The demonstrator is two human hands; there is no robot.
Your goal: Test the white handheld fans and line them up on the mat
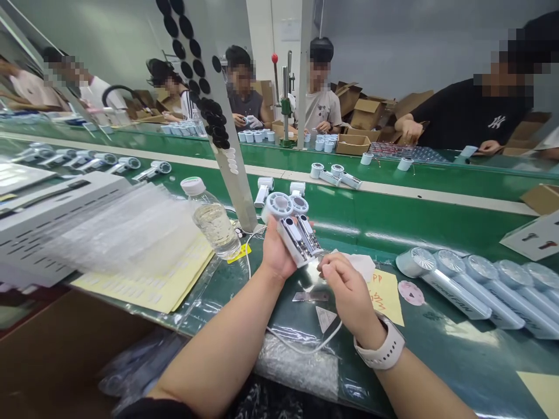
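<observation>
1. Okay, from the head camera I am watching my left hand (277, 247) wrapping around two white handheld fans (293, 241), and it is closed firmly on them, with the fingers mostly hidden behind their bodies.
2. The fans are lying side by side, with their round heads pointing up and away from me and their handles slanting down toward my right hand. Their long axes are running roughly from upper left to lower right.
3. My right hand (345, 291) is reaching in from the lower right, with a white smartwatch (379, 344) sitting on its wrist. Its fingers (329, 263) are curled and pressed together in a pinch just beside the fans' lower ends. I cannot tell whether they are pinching anything.
4. Of the two, my left hand is holding the fans, while my right is only lying nearest their lower ends.
5. Around the hands, a white cable (248, 262) is curving along the green surface (441, 233), and a crumpled white sheet of paper (361, 266) is lying just beside my right hand. A clear plastic water bottle (212, 218) is standing to the left, and a row of pale blue handheld fans (484, 291) is lying to the right.
</observation>
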